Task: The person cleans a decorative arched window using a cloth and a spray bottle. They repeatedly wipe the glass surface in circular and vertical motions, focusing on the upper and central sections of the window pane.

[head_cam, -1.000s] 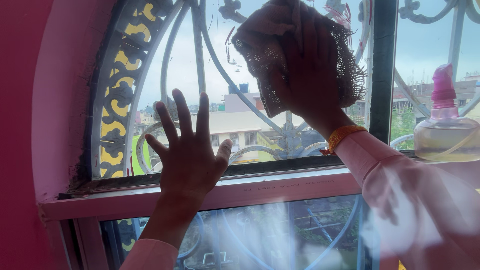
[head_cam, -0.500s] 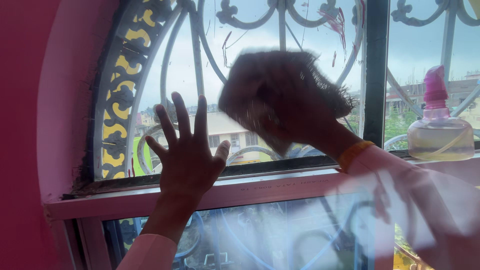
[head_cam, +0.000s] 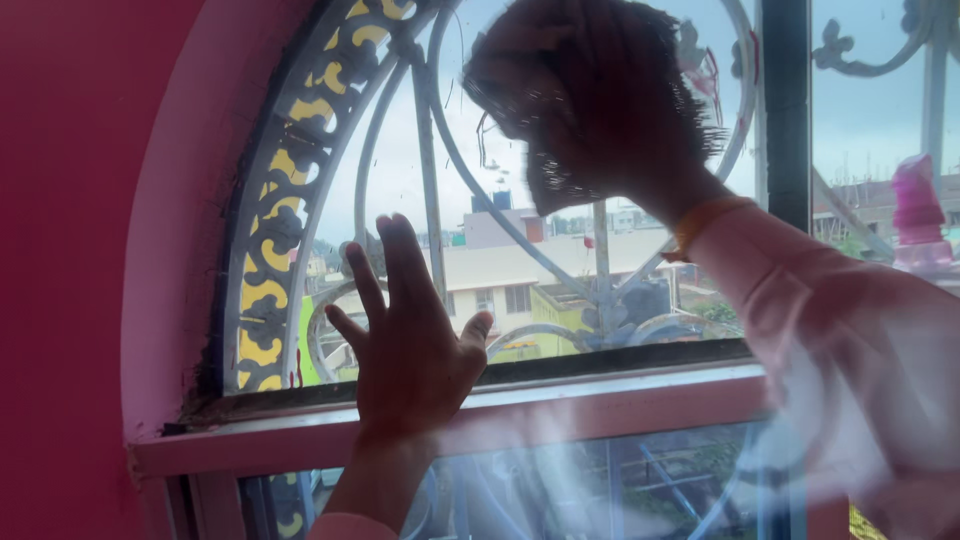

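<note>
Brown mesh cloth (head_cam: 590, 100), frayed, bunched, blurred

One package is visible: a spray bottle (head_cam: 918, 212) at the right edge, standing by the window glass. It has a pink top and looks blurred. No labels, signs or screens.

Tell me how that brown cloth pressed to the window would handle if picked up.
The brown cloth is probably floppy: it bunches around the right hand and drapes below it. Its open, net-like weave and frayed edge suggest it is light and could snag. It looks rough rather than slippery, so it should grip the glass pane well.
</note>
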